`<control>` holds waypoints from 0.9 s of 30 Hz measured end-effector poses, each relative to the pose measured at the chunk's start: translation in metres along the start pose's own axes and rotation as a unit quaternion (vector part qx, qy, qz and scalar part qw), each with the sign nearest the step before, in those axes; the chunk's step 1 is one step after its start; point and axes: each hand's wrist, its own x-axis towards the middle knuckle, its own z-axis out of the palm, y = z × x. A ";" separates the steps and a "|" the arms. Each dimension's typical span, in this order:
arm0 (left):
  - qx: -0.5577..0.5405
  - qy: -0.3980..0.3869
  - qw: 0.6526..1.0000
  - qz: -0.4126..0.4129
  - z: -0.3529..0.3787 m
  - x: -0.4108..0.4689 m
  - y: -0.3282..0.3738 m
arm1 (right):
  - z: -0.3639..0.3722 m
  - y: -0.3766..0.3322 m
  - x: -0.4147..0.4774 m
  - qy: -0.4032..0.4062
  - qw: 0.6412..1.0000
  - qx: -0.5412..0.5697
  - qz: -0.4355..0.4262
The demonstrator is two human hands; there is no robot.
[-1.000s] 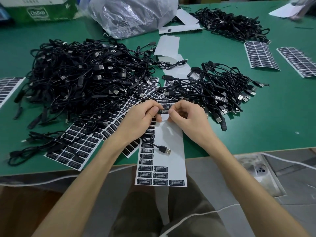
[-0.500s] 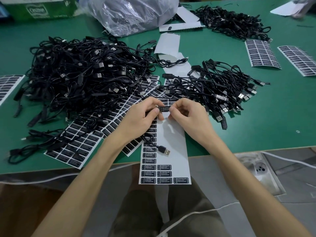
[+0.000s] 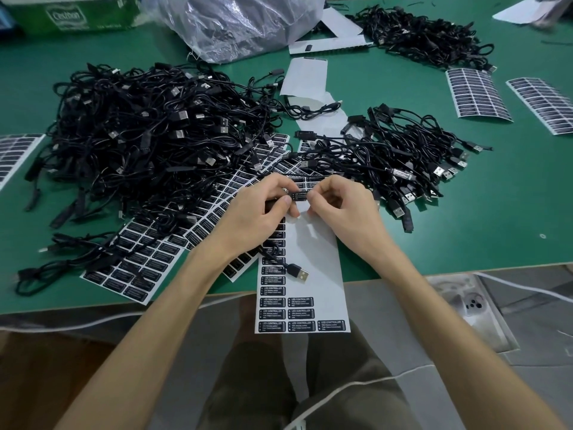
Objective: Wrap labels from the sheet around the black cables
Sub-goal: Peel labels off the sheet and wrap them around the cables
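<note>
My left hand (image 3: pixel 259 217) and my right hand (image 3: pixel 341 212) meet above the label sheet (image 3: pixel 313 262), which hangs over the table's front edge. Between their fingertips they pinch a small black part of a cable with a black label (image 3: pixel 299 195) on it. That cable runs down under my left hand and ends in a USB plug (image 3: pixel 299 272) lying on the sheet. A big heap of black cables (image 3: pixel 148 141) lies to the left, a smaller heap (image 3: pixel 400 156) to the right.
More label sheets lie under the big heap (image 3: pixel 139 265), at the left edge (image 3: pixel 14 153) and at the far right (image 3: pixel 476 94). A clear plastic bag (image 3: pixel 242 23), a green box (image 3: pixel 71 13) and a third cable pile (image 3: pixel 428 35) stand at the back. A power strip (image 3: pixel 468 308) sits below the table edge.
Both hands stayed together over the sheet, with the fingers shifting slightly around the label on the cable. The view crept a little nearer.
</note>
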 end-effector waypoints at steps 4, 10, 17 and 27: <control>0.001 0.001 1.000 0.000 0.000 0.000 0.001 | 0.000 -0.001 0.000 0.000 1.000 -0.006 0.001; 0.004 0.006 1.000 -0.003 0.000 0.000 0.004 | 0.000 -0.002 0.000 0.000 1.000 -0.015 -0.002; 0.000 0.008 1.000 -0.007 0.001 0.001 0.006 | 0.000 -0.003 -0.001 -0.004 1.000 -0.024 -0.010; 0.004 0.013 1.000 0.003 0.000 -0.002 0.007 | 0.002 -0.003 0.000 0.004 0.999 -0.040 -0.010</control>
